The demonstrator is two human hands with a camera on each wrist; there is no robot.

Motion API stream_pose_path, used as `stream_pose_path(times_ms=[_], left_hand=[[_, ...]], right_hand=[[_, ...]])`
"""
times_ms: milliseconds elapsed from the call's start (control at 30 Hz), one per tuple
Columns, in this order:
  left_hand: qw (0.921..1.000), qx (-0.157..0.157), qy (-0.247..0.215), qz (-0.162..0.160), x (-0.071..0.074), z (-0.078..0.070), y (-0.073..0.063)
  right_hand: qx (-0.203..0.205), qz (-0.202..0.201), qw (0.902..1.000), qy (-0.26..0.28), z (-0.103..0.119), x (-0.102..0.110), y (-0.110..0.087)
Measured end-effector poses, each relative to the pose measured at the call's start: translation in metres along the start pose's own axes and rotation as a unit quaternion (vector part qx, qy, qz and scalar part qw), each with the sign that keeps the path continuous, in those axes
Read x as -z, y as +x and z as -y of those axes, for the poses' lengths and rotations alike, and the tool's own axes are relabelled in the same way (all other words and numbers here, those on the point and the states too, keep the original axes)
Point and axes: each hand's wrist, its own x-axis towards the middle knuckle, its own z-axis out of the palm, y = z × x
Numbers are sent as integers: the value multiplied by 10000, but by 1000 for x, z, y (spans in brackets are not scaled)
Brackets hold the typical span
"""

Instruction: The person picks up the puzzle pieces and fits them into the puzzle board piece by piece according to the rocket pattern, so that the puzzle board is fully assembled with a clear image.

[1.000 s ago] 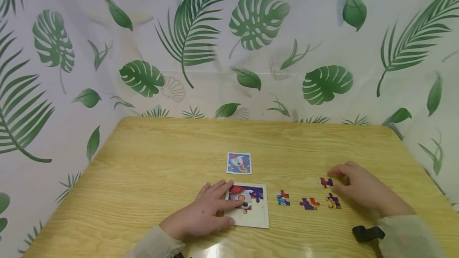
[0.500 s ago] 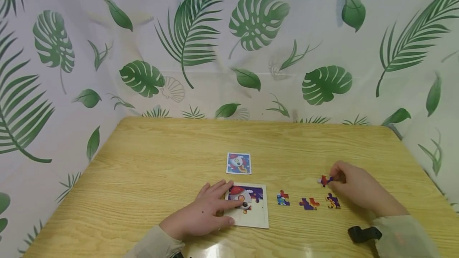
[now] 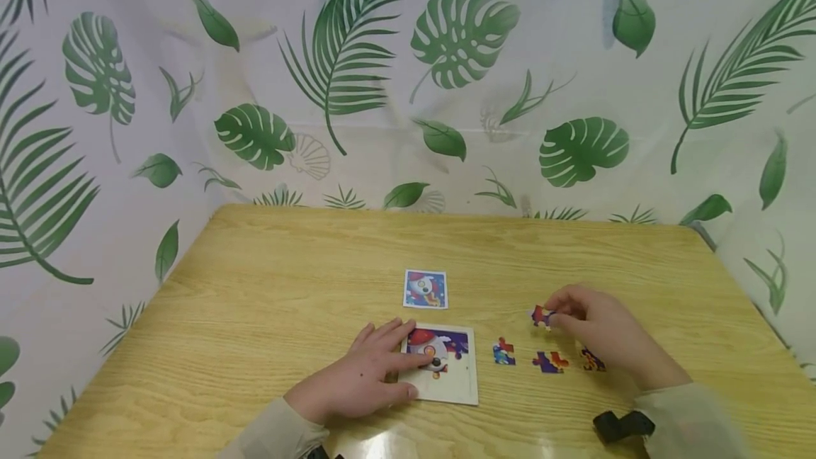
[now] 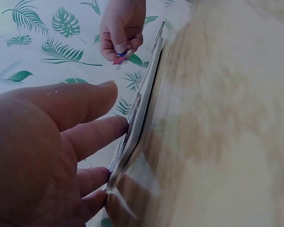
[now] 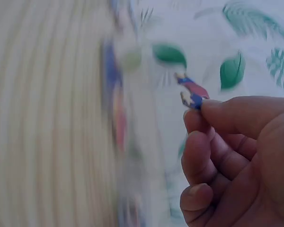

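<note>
head view: the puzzle tray (image 3: 455, 391) lies flat on the tabletop (image 3: 306, 261); joined pieces (image 3: 456, 341) fill its far part, and the near strip is bare. the left hand (image 3: 366, 380) is spread, with fingers resting on the tray's left side. the right hand (image 3: 602, 331) pinches the held piece (image 3: 540, 316). governing relation: the held piece lies right of the tray and slightly far of its far edge, at the left tip of the right hand, which is the nearer hand. no clear long axis can be read on it. loose piece a (image 3: 503, 351) and loose piece b (image 3: 550, 362) lie near of it; loose piece c (image 3: 593, 360) is partly covered by the right hand. the picture card (image 3: 425, 289) lies far of the tray.

difference from the earlier frame: the right hand and held piece are shifted left, closer to the tray; the left hand and tray are unchanged.

left wrist view: the tray appears edge-on, fingertips touching its face.

right wrist view: thumb and index finger grip the held piece clear of the tabletop; items beyond are blurred.
</note>
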Motion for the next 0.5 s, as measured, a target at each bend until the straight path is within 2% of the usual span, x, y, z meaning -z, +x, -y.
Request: stream_pose_path(times_ms=[167, 333, 500], left_hand=[[10000, -26, 16, -27, 0, 0, 1], [10000, 37, -34, -8, 0, -2, 1], [9999, 79, -83, -65, 0, -4, 1]], right_hand=[[61, 336, 9979, 545, 31, -20, 1], [137, 581, 9969, 517, 56, -40, 0], [404, 747, 9955, 416, 70, -58, 1]])
